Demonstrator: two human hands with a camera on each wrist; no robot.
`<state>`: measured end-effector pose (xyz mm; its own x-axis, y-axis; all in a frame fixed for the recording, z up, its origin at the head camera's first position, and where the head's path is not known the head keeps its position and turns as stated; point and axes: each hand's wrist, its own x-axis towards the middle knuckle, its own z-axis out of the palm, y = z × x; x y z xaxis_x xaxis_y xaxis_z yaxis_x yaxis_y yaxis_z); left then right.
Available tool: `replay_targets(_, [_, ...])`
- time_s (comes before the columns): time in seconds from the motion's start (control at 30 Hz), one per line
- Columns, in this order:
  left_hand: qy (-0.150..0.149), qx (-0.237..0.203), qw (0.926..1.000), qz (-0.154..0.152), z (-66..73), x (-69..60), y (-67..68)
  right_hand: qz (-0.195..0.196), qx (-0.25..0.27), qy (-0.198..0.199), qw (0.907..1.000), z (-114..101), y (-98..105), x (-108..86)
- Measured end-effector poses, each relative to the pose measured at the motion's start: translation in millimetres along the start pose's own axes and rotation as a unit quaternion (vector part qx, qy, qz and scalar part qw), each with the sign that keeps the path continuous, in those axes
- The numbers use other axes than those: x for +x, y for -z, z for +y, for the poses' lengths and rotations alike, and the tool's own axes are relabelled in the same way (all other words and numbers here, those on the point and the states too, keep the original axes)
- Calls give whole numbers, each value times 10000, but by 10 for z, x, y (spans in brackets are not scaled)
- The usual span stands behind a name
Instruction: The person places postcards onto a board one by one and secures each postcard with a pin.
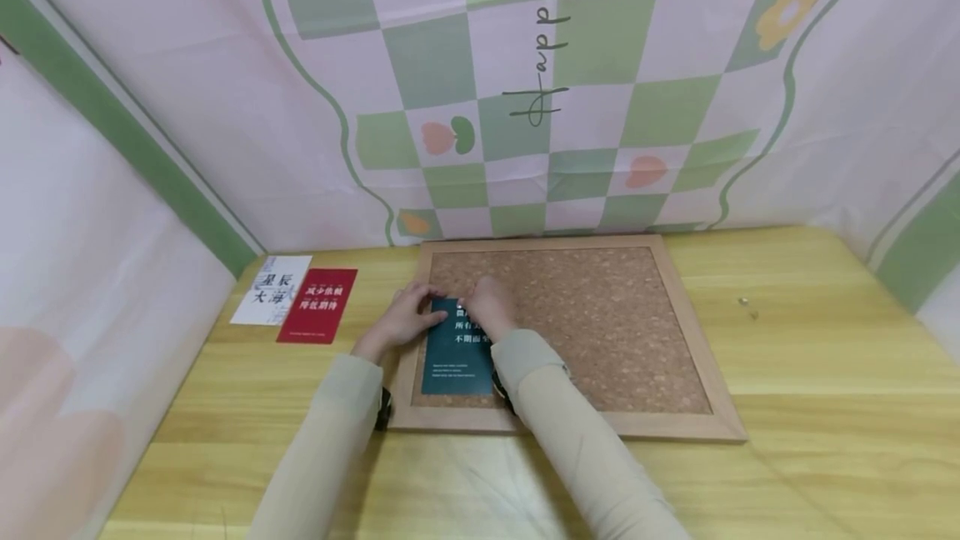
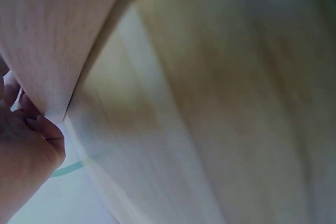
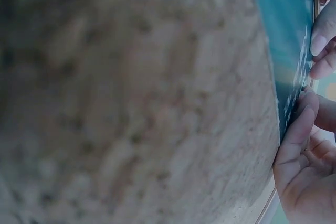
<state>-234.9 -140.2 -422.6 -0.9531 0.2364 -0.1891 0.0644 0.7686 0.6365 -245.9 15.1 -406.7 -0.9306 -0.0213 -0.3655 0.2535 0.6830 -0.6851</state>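
Observation:
A dark teal card with white lettering lies on the left part of a wood-framed cork board. My left hand rests at the card's upper left, its thumb and forefinger touching the card's edge. At the card's top, my right hand pinches a tiny pushpin, mostly hidden by the fingers. In the right wrist view, the fingertips of both hands are close together over the teal card. The left wrist view shows mainly the board's frame and part of the left hand.
A white card and a red card, slightly overlapping, lie on the wooden table left of the board. Small clear pins lie to its right. A checked cloth hangs behind the table.

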Motion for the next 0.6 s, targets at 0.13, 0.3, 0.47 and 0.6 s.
replay_targets(0.13, [-25,13,10000,7,-14,5,-3,-32,113,22,9999,5,-3,10])
replay_targets(0.3, [-61,-10,10000,14,-13,7,-8,30,168,108,9998,19,1,0])
replay_targets(0.47, [3,-40,10000,-15,-13,4,-12,114,138,192,9997,40,9,-11])
replay_targets(0.6, [4,-35,10000,-4,-13,2,-13,137,217,246,9994,49,21,-25])
